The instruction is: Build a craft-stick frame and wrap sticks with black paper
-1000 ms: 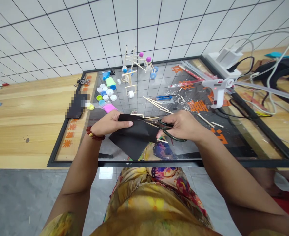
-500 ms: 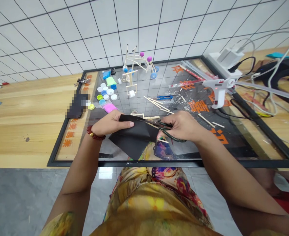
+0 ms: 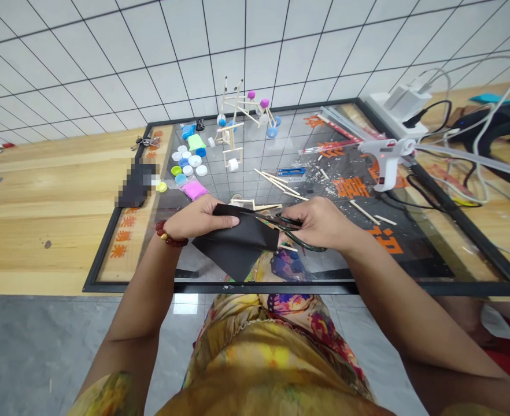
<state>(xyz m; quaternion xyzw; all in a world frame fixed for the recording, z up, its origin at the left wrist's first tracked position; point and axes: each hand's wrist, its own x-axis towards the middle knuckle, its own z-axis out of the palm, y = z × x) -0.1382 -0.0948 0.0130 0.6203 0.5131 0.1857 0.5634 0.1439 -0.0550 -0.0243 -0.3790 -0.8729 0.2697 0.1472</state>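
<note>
My left hand [image 3: 200, 217] pinches a sheet of black paper [image 3: 235, 245] from above, with a red bead bracelet [image 3: 168, 236] on its wrist. My right hand [image 3: 318, 224] grips a pair of scissors with dark green handles [image 3: 300, 241]. Their metal blades [image 3: 270, 219] reach left to the paper's upper edge. The hands are a short way apart, and the right fingers hide part of the handles. A small stick frame [image 3: 248, 204] lies just behind the paper, partly covered.
Both hands work over a black-framed glass board [image 3: 346, 285] on a wooden table. At the back stand stick models with coloured caps [image 3: 241, 110]. Several bottle caps [image 3: 188, 162] lie left, loose sticks [image 3: 276, 182] centre, and a white hot glue gun [image 3: 385, 162] right, beside a power strip [image 3: 394, 110].
Both hands have shifted slightly right with the black paper. The scissors stay at the paper's upper edge.
</note>
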